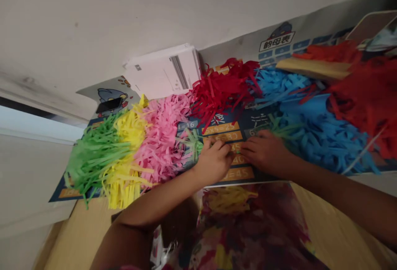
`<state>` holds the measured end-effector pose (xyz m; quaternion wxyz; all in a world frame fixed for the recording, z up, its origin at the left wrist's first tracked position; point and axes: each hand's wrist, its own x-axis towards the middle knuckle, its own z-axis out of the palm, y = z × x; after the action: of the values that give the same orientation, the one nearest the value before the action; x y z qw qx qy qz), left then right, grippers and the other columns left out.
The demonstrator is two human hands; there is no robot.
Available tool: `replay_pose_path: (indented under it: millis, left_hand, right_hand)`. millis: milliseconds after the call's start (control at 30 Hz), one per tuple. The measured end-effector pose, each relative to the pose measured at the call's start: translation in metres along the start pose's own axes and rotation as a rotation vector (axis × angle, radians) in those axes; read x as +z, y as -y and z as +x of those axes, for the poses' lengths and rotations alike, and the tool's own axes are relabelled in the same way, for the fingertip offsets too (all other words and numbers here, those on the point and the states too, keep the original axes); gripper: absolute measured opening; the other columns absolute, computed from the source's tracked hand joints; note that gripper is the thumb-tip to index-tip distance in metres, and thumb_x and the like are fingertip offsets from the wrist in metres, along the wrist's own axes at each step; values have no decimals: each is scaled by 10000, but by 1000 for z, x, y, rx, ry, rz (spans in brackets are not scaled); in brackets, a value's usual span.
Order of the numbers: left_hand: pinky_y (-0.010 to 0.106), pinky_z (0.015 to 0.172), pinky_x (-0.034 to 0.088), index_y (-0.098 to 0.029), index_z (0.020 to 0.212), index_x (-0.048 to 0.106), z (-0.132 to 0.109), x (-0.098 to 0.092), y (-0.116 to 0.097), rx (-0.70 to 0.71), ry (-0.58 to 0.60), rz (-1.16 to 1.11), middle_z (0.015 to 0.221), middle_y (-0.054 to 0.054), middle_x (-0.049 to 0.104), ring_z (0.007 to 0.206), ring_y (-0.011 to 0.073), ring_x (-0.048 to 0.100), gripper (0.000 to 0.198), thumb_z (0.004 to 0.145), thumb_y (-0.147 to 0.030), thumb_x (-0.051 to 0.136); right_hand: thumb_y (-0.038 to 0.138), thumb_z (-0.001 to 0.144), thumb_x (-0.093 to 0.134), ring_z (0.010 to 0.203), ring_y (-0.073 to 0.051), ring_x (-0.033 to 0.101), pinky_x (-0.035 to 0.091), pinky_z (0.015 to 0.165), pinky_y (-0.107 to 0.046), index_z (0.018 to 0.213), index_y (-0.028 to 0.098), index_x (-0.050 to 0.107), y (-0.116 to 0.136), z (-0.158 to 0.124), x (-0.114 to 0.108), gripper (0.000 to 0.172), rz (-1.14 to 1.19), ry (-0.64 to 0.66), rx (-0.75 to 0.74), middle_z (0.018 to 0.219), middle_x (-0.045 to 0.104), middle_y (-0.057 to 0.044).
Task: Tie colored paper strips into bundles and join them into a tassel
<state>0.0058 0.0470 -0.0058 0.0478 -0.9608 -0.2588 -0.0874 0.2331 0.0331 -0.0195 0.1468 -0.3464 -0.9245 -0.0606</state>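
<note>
Near the front edge of the printed mat, my left hand (214,161) is closed around a green paper tassel (194,142), whose cut strips fan out to the left. My right hand (267,153) is closed just to the right, fingertips facing the left hand. More green strips (281,126) spread beyond its knuckles, so the tassel seems to run through both hands. A thin green bit shows between the fingertips; the rest of the middle is hidden. Pink tassels (163,137) lie left of my left hand, and blue tassels (322,137) lie right of my right hand.
Green tassels (96,150) and yellow tassels (128,133) cover the mat's left end. Behind are a dark phone (109,104), a white box (164,71) against the wall and dark red tassels (221,90). Bright red tassels (367,96) and a tan paper strip (313,67) lie right.
</note>
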Motion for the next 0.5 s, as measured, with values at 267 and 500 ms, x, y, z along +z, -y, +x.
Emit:
replay_pose_path:
  millis: [267, 500]
  left_hand:
    - [413, 837, 333, -156, 838, 653, 14, 20, -4, -75, -176, 32, 830, 48, 682, 827, 199, 595, 174, 959, -212, 541]
    - [405, 998, 351, -177, 1022, 658, -22, -61, -18, 77, -713, -50, 926, 19, 769, 873, 149, 671, 113, 913, -152, 637]
  right_hand:
    - [114, 940, 532, 671, -158, 540, 293, 738, -366, 764, 162, 676, 4, 14, 4, 233, -67, -136, -17, 702, 665, -29]
    - [347, 1008, 476, 863, -176, 676, 435, 759, -306, 949, 236, 748, 51, 11, -64, 299, 602, -181, 347, 939, 760, -35]
